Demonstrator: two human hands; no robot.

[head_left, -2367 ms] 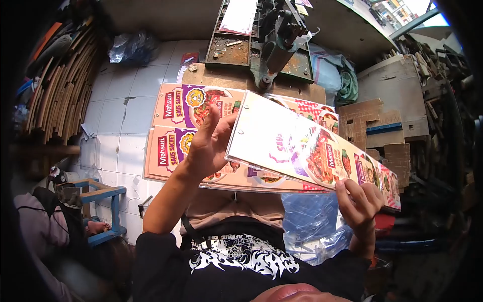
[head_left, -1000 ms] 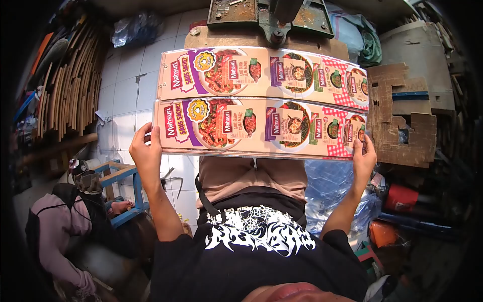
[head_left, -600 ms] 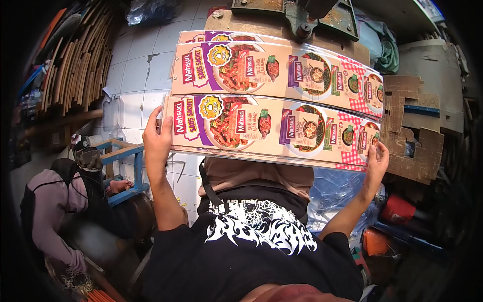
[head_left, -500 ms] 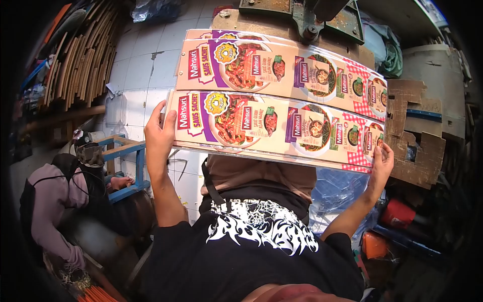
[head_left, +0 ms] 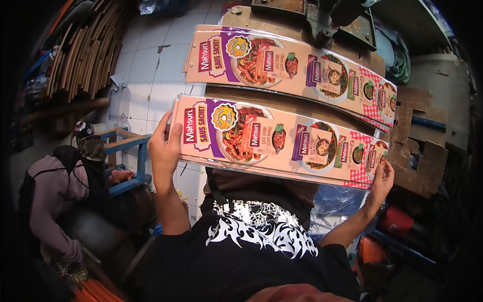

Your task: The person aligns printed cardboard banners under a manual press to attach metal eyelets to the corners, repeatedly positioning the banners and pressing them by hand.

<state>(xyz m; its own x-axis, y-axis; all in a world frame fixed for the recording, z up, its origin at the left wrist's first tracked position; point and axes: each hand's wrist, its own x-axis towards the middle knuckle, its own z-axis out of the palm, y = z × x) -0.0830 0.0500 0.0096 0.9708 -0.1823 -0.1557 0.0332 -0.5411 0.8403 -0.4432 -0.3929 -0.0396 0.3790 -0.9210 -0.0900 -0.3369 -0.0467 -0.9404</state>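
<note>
My left hand (head_left: 165, 148) grips the left end of a stack of long printed panels (head_left: 279, 137), thumb on top and fingers underneath. At the right end, my right hand (head_left: 381, 181) is closed on the corner of the same stack. The panels are peach-coloured, with "Mahsuri Saus Sachet" print, food pictures and a red checked edge. The stack is held level in front of my waist. Beyond it, a second stack of matching panels (head_left: 297, 65) lies on a brown board (head_left: 241, 94), with a strip of board showing between the two.
A dark metal machine (head_left: 326, 31) stands over the far stack. Cut cardboard (head_left: 420, 171) lies at the right. Upright board strips (head_left: 85, 55) lean at the far left. A blue frame (head_left: 123, 146) and another person (head_left: 55, 196) in a mauve top are at the left.
The stack in my hands has come toward me, away from the far stack it overlapped. The gap between them has widened, and the view has shifted slightly.
</note>
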